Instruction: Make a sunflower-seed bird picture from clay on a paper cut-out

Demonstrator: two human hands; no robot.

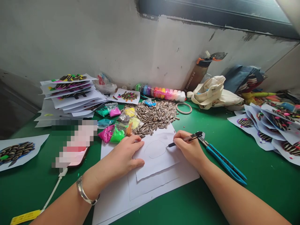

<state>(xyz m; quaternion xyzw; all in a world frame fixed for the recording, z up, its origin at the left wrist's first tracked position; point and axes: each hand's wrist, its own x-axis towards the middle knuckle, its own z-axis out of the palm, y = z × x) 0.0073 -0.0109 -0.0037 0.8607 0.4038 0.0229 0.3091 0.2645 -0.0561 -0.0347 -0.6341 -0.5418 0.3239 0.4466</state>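
Observation:
My right hand (188,147) grips a black pen (182,139), its tip on the right side of a round outline drawn on a small white sheet of paper (159,165). Fingers spread, my left hand (126,154) lies on the left edge of that sheet and wears a silver bangle at the wrist. Larger white sheets (112,200) lie beneath. Just beyond the paper is a heap of striped sunflower seeds (159,114). Small bags of coloured clay, including a green bag (118,134) and a magenta one (106,133), sit beyond my left hand.
A blue utility knife (222,161) lies right of my right hand. Stacks of seed-decorated sheets stand left (72,93) and right (269,122). A phone (78,156) with a cable is at left. Along the wall are a bottle (198,75), a cloth bag (213,92) and a tape roll (184,108).

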